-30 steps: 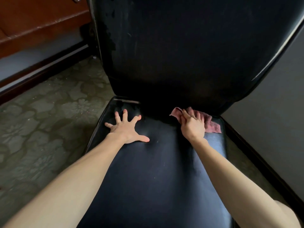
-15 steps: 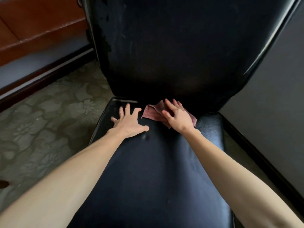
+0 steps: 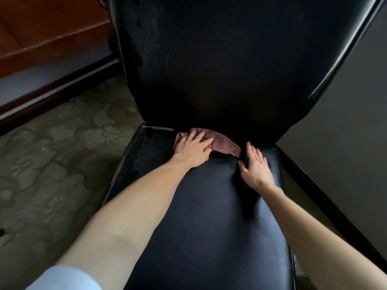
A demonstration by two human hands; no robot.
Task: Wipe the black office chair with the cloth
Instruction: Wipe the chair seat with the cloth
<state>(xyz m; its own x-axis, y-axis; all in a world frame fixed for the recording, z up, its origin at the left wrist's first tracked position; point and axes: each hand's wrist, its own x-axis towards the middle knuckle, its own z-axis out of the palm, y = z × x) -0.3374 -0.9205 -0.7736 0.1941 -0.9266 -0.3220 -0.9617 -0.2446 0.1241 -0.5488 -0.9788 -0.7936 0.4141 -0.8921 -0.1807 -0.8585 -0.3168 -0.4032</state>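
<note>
Cloth (image 3: 225, 144), pink and crumpled, is lying at the back of the black office chair (image 3: 209, 206), right in the crease where the seat is meeting the backrest. We are pressing our left hand (image 3: 193, 148) flat on the cloth's left end, fingers (image 3: 201, 136) straight and close together, gripping nothing. Our right hand (image 3: 255, 164) is resting flat on the bare seat just beside the cloth's right end, its fingers straight and relaxed, while the patterned floor (image 3: 52, 164) is showing to the left of the chair.
</note>
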